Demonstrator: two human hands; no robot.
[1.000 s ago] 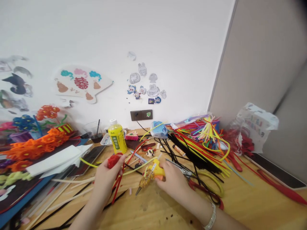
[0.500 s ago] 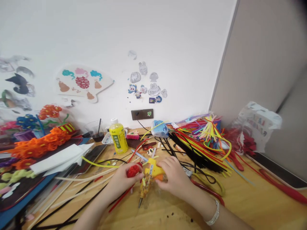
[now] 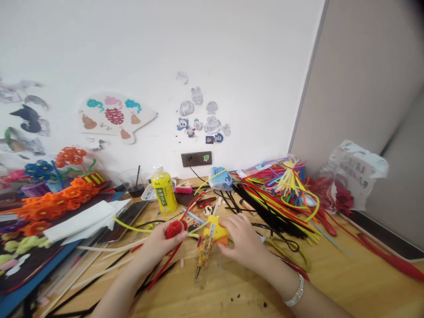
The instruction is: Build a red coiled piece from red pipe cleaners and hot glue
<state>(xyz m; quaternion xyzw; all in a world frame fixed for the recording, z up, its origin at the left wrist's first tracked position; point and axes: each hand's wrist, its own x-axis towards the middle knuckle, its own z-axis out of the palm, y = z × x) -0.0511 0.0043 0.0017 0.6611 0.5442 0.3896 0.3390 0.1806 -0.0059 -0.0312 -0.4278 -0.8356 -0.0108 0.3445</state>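
At the wooden surface (image 3: 357,282), your right grip (image 3: 243,238) clasps the glue gun (image 3: 207,243), nozzle (image 3: 198,271) toward seven o'clock, while your left grip (image 3: 162,240) pinches the red bundle (image 3: 174,229) at the nozzle's eleven.

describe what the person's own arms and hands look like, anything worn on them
Both forearms are bare, with no sleeve in view. The left hand has no glove, and nothing shows on its wrist. The right hand is gloveless too; a pale, silvery bracelet circles that wrist. Any small ring or nail detail is too blurred to tell.
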